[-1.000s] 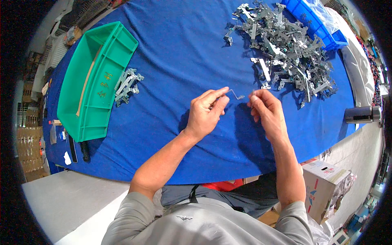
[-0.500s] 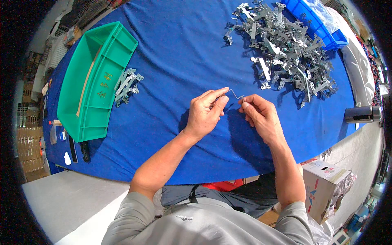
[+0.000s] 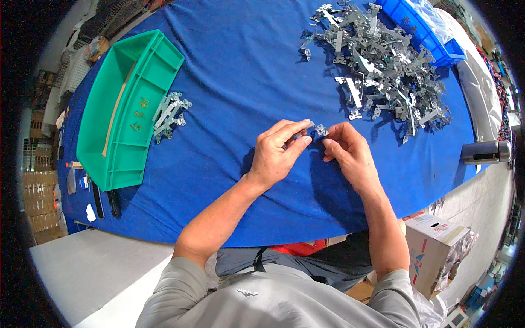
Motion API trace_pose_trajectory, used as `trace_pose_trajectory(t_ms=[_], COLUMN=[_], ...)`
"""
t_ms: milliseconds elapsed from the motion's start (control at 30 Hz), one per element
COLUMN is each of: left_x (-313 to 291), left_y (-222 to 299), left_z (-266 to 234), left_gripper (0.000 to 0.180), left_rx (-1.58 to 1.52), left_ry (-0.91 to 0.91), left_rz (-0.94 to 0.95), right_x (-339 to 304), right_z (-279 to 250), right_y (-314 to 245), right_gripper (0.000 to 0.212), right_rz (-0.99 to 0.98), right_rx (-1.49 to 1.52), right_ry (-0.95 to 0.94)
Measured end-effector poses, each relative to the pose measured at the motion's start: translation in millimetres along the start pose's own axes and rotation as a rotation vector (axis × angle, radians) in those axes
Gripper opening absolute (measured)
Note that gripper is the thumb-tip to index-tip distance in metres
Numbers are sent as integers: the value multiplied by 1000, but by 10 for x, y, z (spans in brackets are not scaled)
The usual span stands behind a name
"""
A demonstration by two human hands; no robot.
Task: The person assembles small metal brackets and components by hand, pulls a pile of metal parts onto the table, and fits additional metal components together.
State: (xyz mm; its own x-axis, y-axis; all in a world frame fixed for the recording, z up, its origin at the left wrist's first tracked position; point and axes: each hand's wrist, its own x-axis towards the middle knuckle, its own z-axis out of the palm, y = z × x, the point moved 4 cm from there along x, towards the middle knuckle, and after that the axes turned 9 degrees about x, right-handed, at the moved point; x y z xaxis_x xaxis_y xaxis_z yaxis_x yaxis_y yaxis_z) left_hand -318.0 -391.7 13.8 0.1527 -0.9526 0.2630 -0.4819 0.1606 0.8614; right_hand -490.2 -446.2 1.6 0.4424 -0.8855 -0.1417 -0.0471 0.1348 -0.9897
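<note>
Between my two hands, above the blue cloth, is a small silvery metal bracket (image 3: 319, 130) with holes in its end. My left hand (image 3: 278, 148) pinches one end of it between thumb and fingers. At its other end, the thumb and forefinger of my right hand (image 3: 350, 153) are closed on the piece. A large heap of similar metal brackets (image 3: 383, 71) lies at the far right. To the left, a small group of brackets (image 3: 169, 116) rests against a green plastic bin (image 3: 123, 109).
A blue crate (image 3: 421, 33) with clear plastic stands at the far right corner. Near the right table edge lies a metal cylinder (image 3: 485, 152). A cardboard box (image 3: 435, 240) is below that edge. The blue cloth (image 3: 235, 71) has folds.
The bracket has been turned between my fingers, from edge-on to showing its flat, holed end. Both hands have barely shifted.
</note>
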Motion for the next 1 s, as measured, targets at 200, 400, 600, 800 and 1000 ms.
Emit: trace_pose_trajectory(t_ms=[200,400,600,800,1000], left_x=[-6,-2,-8,1,-6], left_y=[-5,-5,-139,-95,-113], left_z=[18,38,11,7,22], left_gripper=[30,29,25,26,25], left_rx=[24,19,-135,-132,-120], left_ry=[-27,-34,47,22,9], left_rz=[38,41,-138,-150,-111], right_x=[2,12,-23,-38,-38], right_z=[15,-61,4,70,35], right_y=[-74,-98,-98,-104,-77], right_gripper=[14,14,21,21,18], right_rz=[-10,-129,123,130,69], right_rx=[-18,-91,69,65,-72], right_ry=[0,96,-8,-94,-40])
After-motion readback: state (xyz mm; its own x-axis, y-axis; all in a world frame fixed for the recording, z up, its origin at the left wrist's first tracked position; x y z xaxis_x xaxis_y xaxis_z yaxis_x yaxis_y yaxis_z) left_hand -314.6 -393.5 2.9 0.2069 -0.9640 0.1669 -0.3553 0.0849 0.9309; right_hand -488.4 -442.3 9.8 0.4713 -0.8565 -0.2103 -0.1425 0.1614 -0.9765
